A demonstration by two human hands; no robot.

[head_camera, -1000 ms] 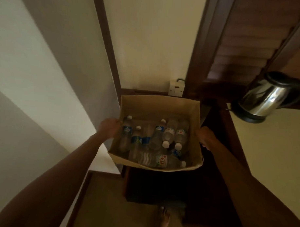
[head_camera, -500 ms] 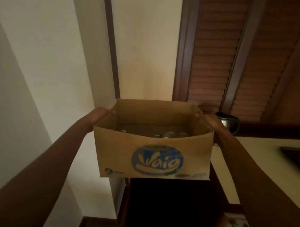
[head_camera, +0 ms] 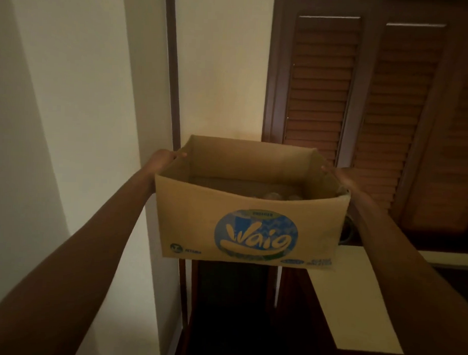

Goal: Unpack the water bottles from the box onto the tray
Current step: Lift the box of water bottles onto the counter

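We find the box (head_camera: pixel 250 220) held aloft between both hands: left hand (head_camera: pixel 162 160) fingers hooked over its left rim, right hand (head_camera: pixel 343 177) gripping its right rim.

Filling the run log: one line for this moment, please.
stage: carrying | box: held up, open top | left hand: grips left rim | right hand: grips right rim | bottles: inside | tray: unseen
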